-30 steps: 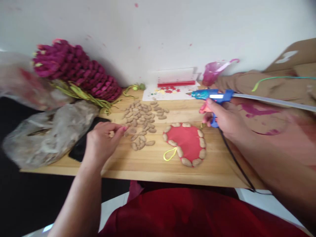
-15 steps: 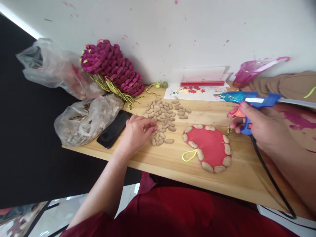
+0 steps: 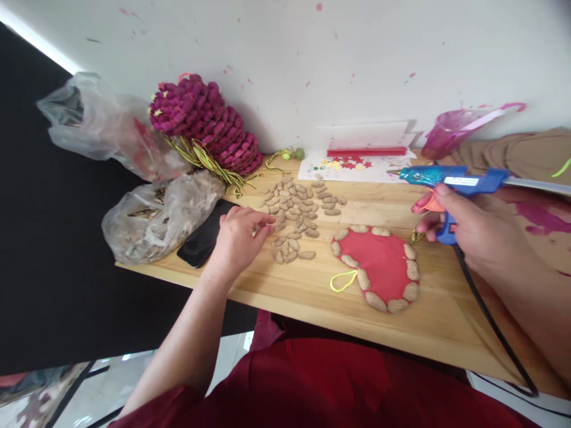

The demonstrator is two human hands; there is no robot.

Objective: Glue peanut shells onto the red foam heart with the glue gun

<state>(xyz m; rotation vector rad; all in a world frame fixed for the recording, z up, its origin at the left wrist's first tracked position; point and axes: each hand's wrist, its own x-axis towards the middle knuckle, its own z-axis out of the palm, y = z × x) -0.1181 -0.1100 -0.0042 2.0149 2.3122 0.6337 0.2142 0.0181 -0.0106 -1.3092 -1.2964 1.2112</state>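
Observation:
My left hand (image 3: 241,238) is at the left side of a spread of peanuts (image 3: 292,205), its fingers curled round a small peanut that shows between them. My right hand (image 3: 473,226) grips a blue glue gun (image 3: 446,178), its tip pointing left and a finger at the orange trigger. Below and left of the gun lies a red heart (image 3: 383,261) with peanuts along its edge. A yellow loop of cord (image 3: 342,281) sticks out from the heart's notch, and a darker cord end is near my right fingers.
A black phone (image 3: 196,246) and plastic bags (image 3: 156,220) lie at the left. Behind are a purple bundle (image 3: 205,125), a white sheet with small stars (image 3: 307,169), a pink cup (image 3: 446,131) and brown cut-outs (image 3: 513,151). The gun's black cable (image 3: 495,333) hangs over the table's front edge.
My left hand has drawn back a little to the left from the peanuts, with a small peanut now showing in its fingers. My right hand and the glue gun are nearly still.

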